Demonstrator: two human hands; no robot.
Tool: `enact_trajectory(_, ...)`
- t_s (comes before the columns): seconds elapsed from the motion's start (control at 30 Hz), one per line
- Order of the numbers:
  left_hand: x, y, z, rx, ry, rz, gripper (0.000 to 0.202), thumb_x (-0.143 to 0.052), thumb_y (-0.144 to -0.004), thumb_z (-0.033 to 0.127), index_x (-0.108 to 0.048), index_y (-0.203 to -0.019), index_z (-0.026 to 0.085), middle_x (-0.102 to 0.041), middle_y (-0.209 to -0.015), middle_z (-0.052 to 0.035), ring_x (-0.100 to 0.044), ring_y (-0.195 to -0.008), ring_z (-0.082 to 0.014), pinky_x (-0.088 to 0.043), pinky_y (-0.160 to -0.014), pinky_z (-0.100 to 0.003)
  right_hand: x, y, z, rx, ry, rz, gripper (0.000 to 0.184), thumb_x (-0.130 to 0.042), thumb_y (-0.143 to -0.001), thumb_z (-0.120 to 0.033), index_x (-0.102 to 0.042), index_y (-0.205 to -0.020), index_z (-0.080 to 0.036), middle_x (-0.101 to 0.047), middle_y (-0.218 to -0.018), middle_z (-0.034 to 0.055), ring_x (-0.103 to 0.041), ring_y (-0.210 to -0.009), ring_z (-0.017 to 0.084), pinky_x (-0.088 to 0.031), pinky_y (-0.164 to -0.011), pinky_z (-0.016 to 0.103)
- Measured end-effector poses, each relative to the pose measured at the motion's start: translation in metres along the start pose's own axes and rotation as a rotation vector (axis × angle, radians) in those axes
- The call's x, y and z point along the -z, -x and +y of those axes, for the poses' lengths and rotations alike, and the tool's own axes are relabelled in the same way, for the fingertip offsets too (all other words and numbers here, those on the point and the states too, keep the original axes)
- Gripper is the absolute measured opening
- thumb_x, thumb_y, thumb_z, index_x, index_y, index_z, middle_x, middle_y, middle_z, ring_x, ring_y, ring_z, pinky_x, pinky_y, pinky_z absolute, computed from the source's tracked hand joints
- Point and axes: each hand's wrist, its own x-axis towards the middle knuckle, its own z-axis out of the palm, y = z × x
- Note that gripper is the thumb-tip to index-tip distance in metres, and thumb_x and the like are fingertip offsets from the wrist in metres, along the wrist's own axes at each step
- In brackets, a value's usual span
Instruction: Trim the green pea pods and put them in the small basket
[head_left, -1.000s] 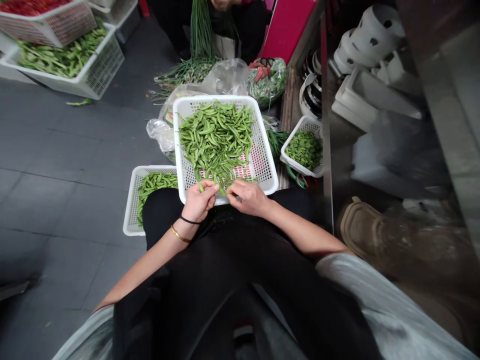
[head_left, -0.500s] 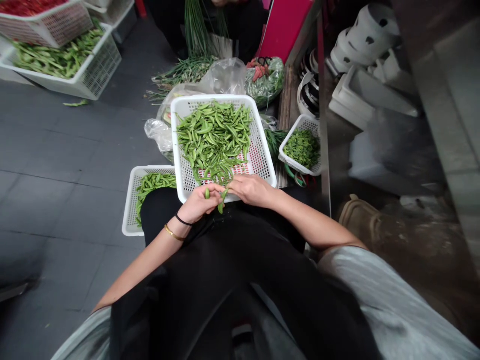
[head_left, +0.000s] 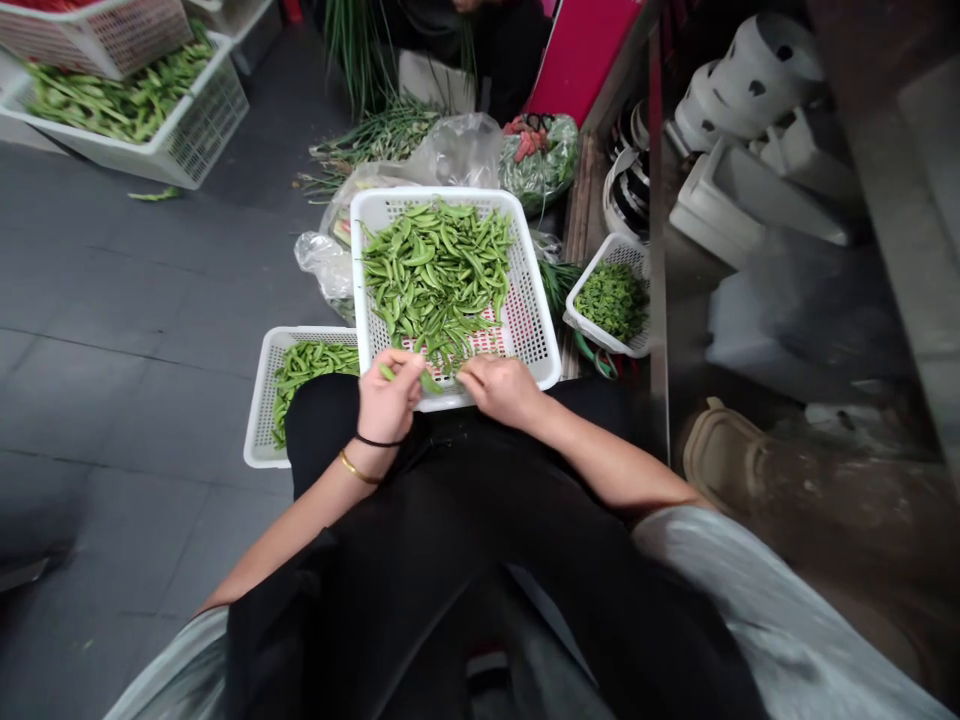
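Observation:
A white perforated basket [head_left: 550, 345] rests on my lap, with a heap of flat green bean pods [head_left: 439, 265] in it. Over its near left corner, my left hand [head_left: 388, 395] is closed around bean pods; one pod [head_left: 430, 383] sticks out past the thumb and another shows at the curled fingers. My right hand [head_left: 508, 390] is above the near rim, thumb and fingertips pinched together. Whatever lies in that pinch is too small to make out. The hands are slightly apart.
By my left knee stands a second white basket [head_left: 259, 400] of pods. A small basket of leafy greens [head_left: 611, 300] is at right, near a metal edge [head_left: 658, 250]. Plastic bags [head_left: 465, 150] and scallions lie ahead, where another person sits. Stacked vegetable baskets [head_left: 202, 120] stand far left.
My hands have drawn apart: the left has moved left and turned upward with its pods, the right is slightly further right. The view has shifted a little.

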Motion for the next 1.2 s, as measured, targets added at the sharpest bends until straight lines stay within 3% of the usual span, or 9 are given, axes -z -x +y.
enact_trajectory(0.13, 0.029, -0.024, 0.020, 0.140, 0.222, 0.010, 0.021, -0.065, -0.067, 0.025, -0.047, -0.061, 0.017, -0.047, -0.048, 0.0035, -0.036, -0.037, -0.0063, -0.020, -0.034, -0.018, 0.013, -0.012, 0.049, -0.102, 0.206, -0.291, 0.021, -0.054, -0.087, -0.028, -0.066, -0.098, -0.015, -0.069, -0.095, 0.0120, -0.064, -0.083, 0.022, -0.043, -0.068, 0.029)
enact_trajectory(0.2, 0.038, -0.030, 0.022, 0.244, 0.281, -0.045, 0.017, -0.062, -0.067, 0.028, -0.050, -0.062, 0.017, -0.046, -0.048, 0.0022, -0.045, -0.042, -0.0097, -0.027, -0.035, -0.019, 0.009, -0.028, 0.060, -0.114, 0.299, -0.416, 0.031, -0.061, -0.081, -0.028, -0.063, -0.109, -0.015, -0.068, -0.098, 0.0141, -0.064, -0.084, 0.025, -0.043, -0.066, 0.030)
enact_trajectory(0.33, 0.038, -0.027, 0.018, 0.372, 0.274, -0.131, 0.021, -0.066, -0.065, 0.026, -0.062, -0.083, 0.017, -0.055, -0.057, 0.0004, -0.051, -0.049, -0.0120, -0.039, -0.041, -0.022, -0.032, -0.073, 0.040, 0.098, 0.245, -0.365, 0.035, -0.052, -0.087, -0.027, -0.055, -0.119, -0.014, -0.065, -0.107, 0.0157, -0.063, -0.083, 0.022, -0.044, -0.069, 0.031)
enact_trajectory(0.43, 0.036, -0.022, 0.017, 0.407, 0.272, -0.186, 0.025, -0.072, -0.063, 0.019, -0.064, -0.086, 0.017, -0.048, -0.053, 0.0038, -0.041, -0.042, -0.0062, -0.033, -0.038, -0.017, -0.063, -0.103, 0.023, 0.178, 0.194, -0.392, 0.031, -0.047, -0.090, -0.022, -0.056, -0.117, -0.010, -0.065, -0.104, 0.0166, -0.061, -0.078, 0.019, -0.043, -0.068, 0.030)
enact_trajectory(0.53, 0.037, -0.022, 0.013, 0.457, 0.239, -0.211, 0.022, -0.075, -0.063, 0.017, -0.065, -0.081, 0.012, -0.041, -0.048, 0.0061, -0.031, -0.037, -0.0026, -0.022, -0.034, -0.014, -0.067, -0.111, 0.030, 0.196, 0.163, -0.367, 0.025, -0.044, -0.090, -0.017, -0.060, -0.108, -0.009, -0.066, -0.098, 0.0154, -0.060, -0.078, 0.019, -0.043, -0.069, 0.029)
enact_trajectory(0.7, 0.026, -0.027, -0.010, 0.573, 0.154, -0.179, 0.028, -0.075, -0.068, 0.030, -0.065, -0.080, 0.007, -0.057, -0.057, -0.0018, -0.040, -0.038, -0.0041, -0.028, -0.034, -0.017, -0.032, -0.066, 0.044, 0.266, -0.125, -0.007, 0.023, -0.043, -0.093, -0.022, -0.063, -0.101, -0.014, -0.065, -0.096, 0.0094, -0.059, -0.089, 0.016, -0.045, -0.080, 0.028)
enact_trajectory(0.83, 0.007, -0.020, -0.019, 0.481, 0.142, -0.221, 0.029, -0.081, -0.060, 0.026, -0.058, -0.068, 0.010, -0.056, -0.054, 0.0011, -0.042, -0.038, -0.0041, -0.030, -0.035, -0.017, -0.019, -0.012, 0.024, 0.430, -0.279, 0.129, 0.024, -0.044, -0.095, -0.027, -0.064, -0.105, -0.019, -0.064, -0.099, 0.0074, -0.059, -0.091, 0.014, -0.048, -0.080, 0.026)
enact_trajectory(1.03, -0.005, -0.001, -0.007, 0.333, 0.148, -0.190, 0.033, -0.082, -0.056, 0.020, -0.052, -0.068, 0.014, -0.055, -0.053, 0.0040, -0.042, -0.040, -0.0033, -0.026, -0.034, -0.013, -0.017, 0.014, 0.011, 0.194, -0.412, 0.319, 0.019, -0.048, -0.092, -0.029, -0.062, -0.087, -0.016, -0.064, -0.081, 0.0060, -0.059, -0.078, 0.014, -0.049, -0.074, 0.027)
enact_trajectory(1.2, -0.009, 0.008, 0.000, 0.333, 0.119, -0.212, 0.033, -0.081, -0.058, 0.022, -0.050, -0.068, 0.014, -0.057, -0.055, 0.0027, -0.041, -0.039, -0.0028, -0.025, -0.033, -0.013, -0.008, 0.017, 0.007, 0.168, -0.544, 0.317, 0.017, -0.054, -0.089, -0.028, -0.062, -0.079, -0.016, -0.065, -0.076, 0.0044, -0.058, -0.072, 0.013, -0.047, -0.070, 0.026)
